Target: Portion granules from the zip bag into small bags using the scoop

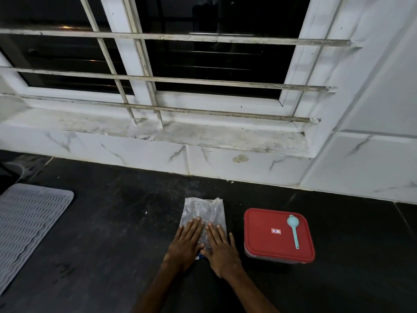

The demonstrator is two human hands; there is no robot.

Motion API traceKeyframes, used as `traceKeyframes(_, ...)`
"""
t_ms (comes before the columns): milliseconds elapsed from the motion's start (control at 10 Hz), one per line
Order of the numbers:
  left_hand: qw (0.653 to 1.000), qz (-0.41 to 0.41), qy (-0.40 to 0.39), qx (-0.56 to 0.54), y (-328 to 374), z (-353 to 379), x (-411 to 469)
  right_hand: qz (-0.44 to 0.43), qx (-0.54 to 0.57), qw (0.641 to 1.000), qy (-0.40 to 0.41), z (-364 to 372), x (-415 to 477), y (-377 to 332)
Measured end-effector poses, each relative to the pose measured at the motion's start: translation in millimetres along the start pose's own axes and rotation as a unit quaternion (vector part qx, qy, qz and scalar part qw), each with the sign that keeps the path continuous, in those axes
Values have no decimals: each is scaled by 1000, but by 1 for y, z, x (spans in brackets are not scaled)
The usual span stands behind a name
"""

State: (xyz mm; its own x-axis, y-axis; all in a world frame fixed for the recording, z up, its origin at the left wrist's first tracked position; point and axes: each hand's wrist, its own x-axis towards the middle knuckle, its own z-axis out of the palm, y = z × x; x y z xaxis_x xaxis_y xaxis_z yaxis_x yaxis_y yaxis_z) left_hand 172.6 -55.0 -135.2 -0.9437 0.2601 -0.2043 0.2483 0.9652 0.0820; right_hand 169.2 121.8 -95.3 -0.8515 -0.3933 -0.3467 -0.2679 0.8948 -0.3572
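Note:
A clear plastic bag (203,210) lies flat on the dark countertop (112,233), near the middle. My left hand (186,243) and my right hand (222,249) press flat on its near half, side by side, with fingers straight. A bit of blue edge shows between my wrists. To the right stands a container with a red lid (266,242), shut. A light blue scoop (293,230) lies on that lid, bowl toward the wall and handle toward me. Neither hand touches the scoop or the container.
A grey ribbed mat (29,227) lies at the left edge of the countertop. A white marble-tiled wall (225,163) and a barred window sill (158,132) rise behind the counter. The wall turns a corner at the right.

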Motion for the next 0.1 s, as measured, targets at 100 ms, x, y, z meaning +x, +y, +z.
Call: traceKeyframes(100,997,7,70,18,-1,9,1,9,24,1000,-18,-6,2,-5)
